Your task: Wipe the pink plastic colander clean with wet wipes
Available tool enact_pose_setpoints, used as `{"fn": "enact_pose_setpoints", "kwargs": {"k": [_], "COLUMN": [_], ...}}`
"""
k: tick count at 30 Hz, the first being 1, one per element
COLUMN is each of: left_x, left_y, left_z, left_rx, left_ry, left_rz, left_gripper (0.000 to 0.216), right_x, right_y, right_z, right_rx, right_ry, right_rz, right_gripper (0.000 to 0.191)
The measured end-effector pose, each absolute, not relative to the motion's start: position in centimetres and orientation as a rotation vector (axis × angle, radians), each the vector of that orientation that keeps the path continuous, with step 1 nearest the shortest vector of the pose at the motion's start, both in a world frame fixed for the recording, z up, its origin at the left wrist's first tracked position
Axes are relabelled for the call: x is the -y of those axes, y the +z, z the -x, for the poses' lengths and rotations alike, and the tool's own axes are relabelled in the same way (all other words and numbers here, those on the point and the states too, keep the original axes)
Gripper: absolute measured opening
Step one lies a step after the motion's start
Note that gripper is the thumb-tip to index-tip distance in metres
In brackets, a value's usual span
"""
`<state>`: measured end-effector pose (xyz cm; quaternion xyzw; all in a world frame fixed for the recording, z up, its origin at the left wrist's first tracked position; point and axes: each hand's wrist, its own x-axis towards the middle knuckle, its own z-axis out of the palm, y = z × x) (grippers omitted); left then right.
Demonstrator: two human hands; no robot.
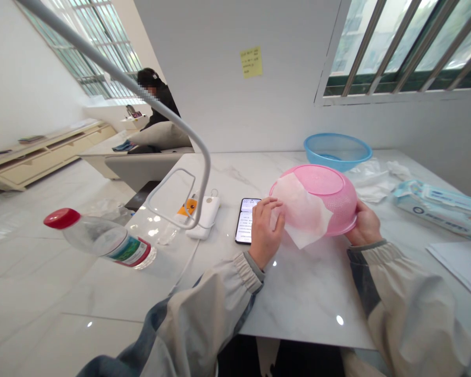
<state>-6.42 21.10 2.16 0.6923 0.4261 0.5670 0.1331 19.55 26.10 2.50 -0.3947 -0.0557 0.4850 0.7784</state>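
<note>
A pink plastic basket point(329, 193) lies upside down and tilted on the white marble table point(306, 293). My left hand point(265, 230) presses a white wipe point(302, 212) against the basket's near side, fingers closed on the cloth. My right hand point(364, 225) grips the basket's rim at the right and holds it steady. A black phone point(246, 220) with a lit screen lies just left of my left hand.
A blue basin point(337, 151) stands behind the pink one. A pack of wipes point(441, 207) and crumpled plastic lie at the right, paper point(463, 267) nearer. A water bottle point(102, 241), a white lamp base point(204, 214) and its arm are at the left. Another person sits far back left.
</note>
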Motion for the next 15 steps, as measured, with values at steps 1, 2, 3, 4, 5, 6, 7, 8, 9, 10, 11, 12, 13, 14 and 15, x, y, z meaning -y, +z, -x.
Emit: {"fn": "enact_pose_setpoints", "kwargs": {"k": [1, 2, 3, 4, 5, 6, 7, 8, 9, 10, 11, 12, 13, 14, 15], "left_x": [-21.06, -21.04, -21.04, -21.04, -21.05, -21.07, -21.09, -21.1, -21.11, -21.12, -21.12, -21.11, -21.08, -21.04, -20.99], "left_y": [2.19, 2.2, 2.21, 2.2, 2.2, 2.19, 2.18, 2.17, 2.17, 2.16, 2.16, 2.16, 2.16, 2.17, 2.19], "left_z": [6.41, 6.41, 6.41, 6.41, 6.42, 6.42, 6.42, 6.42, 6.42, 6.41, 6.4, 6.39, 6.37, 6.34, 6.31], "left_rx": [-1.242, -1.248, -1.254, -1.259, -1.262, -1.263, -1.263, -1.261, -1.259, -1.258, -1.257, -1.258, -1.26, -1.257, -1.246], "left_ry": [1.648, 1.645, 1.637, 1.627, 1.617, 1.607, 1.598, 1.59, 1.583, 1.575, 1.567, 1.561, 1.556, 1.553, 1.55], "left_rz": [-2.012, -2.017, -2.022, -2.024, -2.022, -2.018, -2.013, -2.011, -2.013, -2.017, -2.025, -2.034, -2.044, -2.058, -2.08], "left_gripper": [0.017, 0.016, 0.017, 0.018, 0.019, 0.019, 0.019, 0.019, 0.018, 0.018, 0.018, 0.017, 0.015, 0.013, 0.011], "right_x": [-26.09, -26.07, -26.03, -25.98, -25.91, -25.84, -25.78, -25.72, -25.67, -25.63, -25.6, -25.57, -25.56, -25.55, -25.54], "right_y": [2.46, 2.45, 2.47, 2.51, 2.59, 2.7, 2.82, 2.95, 3.08, 3.19, 3.28, 3.32, 3.34, 3.31, 3.26], "right_z": [-19.53, -19.49, -19.42, -19.34, -19.25, -19.15, -19.06, -18.98, -18.92, -18.88, -18.86, -18.85, -18.85, -18.87, -18.89], "right_rx": [0.117, 0.115, 0.118, 0.124, 0.135, 0.145, 0.155, 0.161, 0.163, 0.164, 0.163, 0.164, 0.168, 0.172, 0.175], "right_ry": [1.044, 1.037, 1.032, 1.028, 1.029, 1.029, 1.029, 1.03, 1.032, 1.035, 1.037, 1.039, 1.04, 1.036, 1.029], "right_rz": [0.855, 0.853, 0.848, 0.841, 0.833, 0.827, 0.823, 0.821, 0.822, 0.823, 0.826, 0.826, 0.824, 0.821, 0.816], "right_gripper": [0.025, 0.025, 0.027, 0.029, 0.031, 0.032, 0.033, 0.032, 0.032, 0.033, 0.033, 0.033, 0.034, 0.034, 0.033]}}
